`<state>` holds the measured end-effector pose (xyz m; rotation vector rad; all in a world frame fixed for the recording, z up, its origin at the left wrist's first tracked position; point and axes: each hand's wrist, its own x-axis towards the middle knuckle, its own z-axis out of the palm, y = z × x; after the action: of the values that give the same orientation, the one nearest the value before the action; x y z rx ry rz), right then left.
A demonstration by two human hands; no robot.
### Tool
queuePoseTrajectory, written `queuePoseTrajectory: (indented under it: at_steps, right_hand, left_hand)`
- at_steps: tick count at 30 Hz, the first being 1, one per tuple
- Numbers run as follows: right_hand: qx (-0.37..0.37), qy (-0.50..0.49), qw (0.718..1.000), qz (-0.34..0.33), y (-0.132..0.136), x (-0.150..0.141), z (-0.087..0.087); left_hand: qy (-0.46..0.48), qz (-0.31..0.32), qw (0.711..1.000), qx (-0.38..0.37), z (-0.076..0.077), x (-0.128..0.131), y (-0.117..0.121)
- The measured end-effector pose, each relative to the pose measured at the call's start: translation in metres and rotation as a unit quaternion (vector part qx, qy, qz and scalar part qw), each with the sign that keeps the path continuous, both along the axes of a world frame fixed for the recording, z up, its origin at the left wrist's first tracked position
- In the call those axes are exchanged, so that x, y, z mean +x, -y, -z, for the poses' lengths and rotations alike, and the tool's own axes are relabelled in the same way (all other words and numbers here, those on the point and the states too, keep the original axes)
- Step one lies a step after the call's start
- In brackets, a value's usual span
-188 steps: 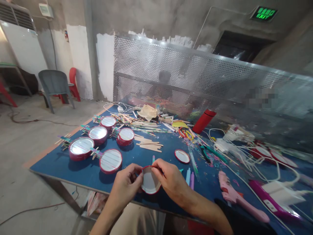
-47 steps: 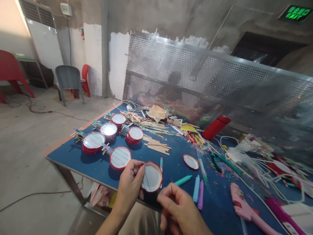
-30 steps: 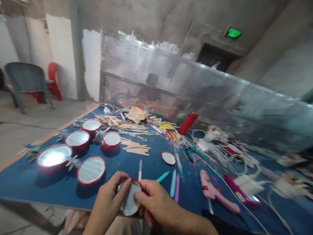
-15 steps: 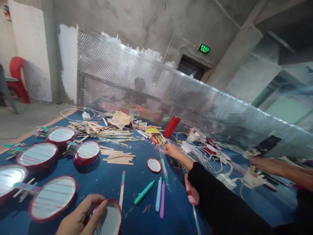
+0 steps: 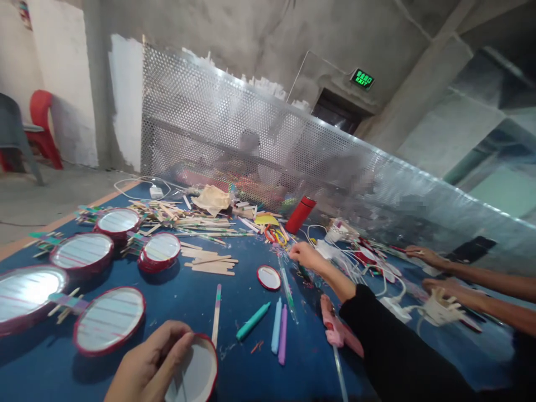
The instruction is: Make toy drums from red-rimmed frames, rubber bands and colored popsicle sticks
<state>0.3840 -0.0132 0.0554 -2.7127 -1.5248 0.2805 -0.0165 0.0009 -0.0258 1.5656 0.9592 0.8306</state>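
Observation:
My left hand (image 5: 153, 360) pinches a round white disc with a red rim (image 5: 196, 365) at the front edge of the view, thumb across its face. My right hand (image 5: 305, 257) reaches far forward, fingers drawn together and pointing down at a small heap of coloured scraps (image 5: 278, 251); whatever is between the fingertips is hidden. Just beyond it lie scissors with red and yellow handles (image 5: 276, 234). A smaller red-rimmed disc (image 5: 268, 277) is to the left of that hand. Under my right forearm rests a pink glue gun (image 5: 333, 329) with a clear glue stick in it.
Several finished-looking red-rimmed drums (image 5: 111, 321) fill the left side. Wooden sticks (image 5: 213, 263) lie mid-table, with green (image 5: 253, 321), blue (image 5: 276, 326) and purple (image 5: 283, 335) markers nearer. A red bottle (image 5: 300, 215) stands behind. Cables and a power strip (image 5: 393, 307) lie right, beside a co-worker's arms (image 5: 473, 273).
The view has shifted slightly, so the table things appear further right. My right hand stays by the scraps and my left hand keeps the disc. A co-worker's hand has moved further across the table.

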Motion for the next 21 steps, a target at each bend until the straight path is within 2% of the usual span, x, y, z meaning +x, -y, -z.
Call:
queuePoseTrajectory:
  at_steps: [3, 6, 12, 16, 19, 21]
  right_hand:
    - [0.009, -0.039, 0.998, -0.041, 0.006, -0.031, -0.008]
    - [0.014, -0.091, 0.991, -0.102, 0.008, -0.075, -0.012]
    - [0.016, -0.143, 0.969, -0.199, 0.007, -0.155, -0.017]
    - [0.032, -0.068, 0.981, -0.181, 0.001, -0.172, -0.013]
    - [0.039, -0.027, 0.989, -0.141, -0.001, -0.167, -0.009]
    - [0.048, -0.039, 0.990, -0.128, 0.000, -0.159, -0.008]
  left_hand:
    - [-0.008, 0.014, 0.999, 0.036, -0.005, 0.001, 0.003]
    - [-0.021, 0.053, 0.997, 0.060, -0.012, -0.001, 0.003]
    - [-0.018, 0.089, 0.994, 0.054, -0.023, -0.006, 0.003]
    - [-0.006, 0.087, 0.995, 0.056, -0.021, -0.006, 0.007]
    - [-0.001, 0.088, 0.994, 0.060, -0.019, -0.006, 0.008]
    - [0.002, 0.090, 0.994, 0.060, -0.019, -0.006, 0.007]
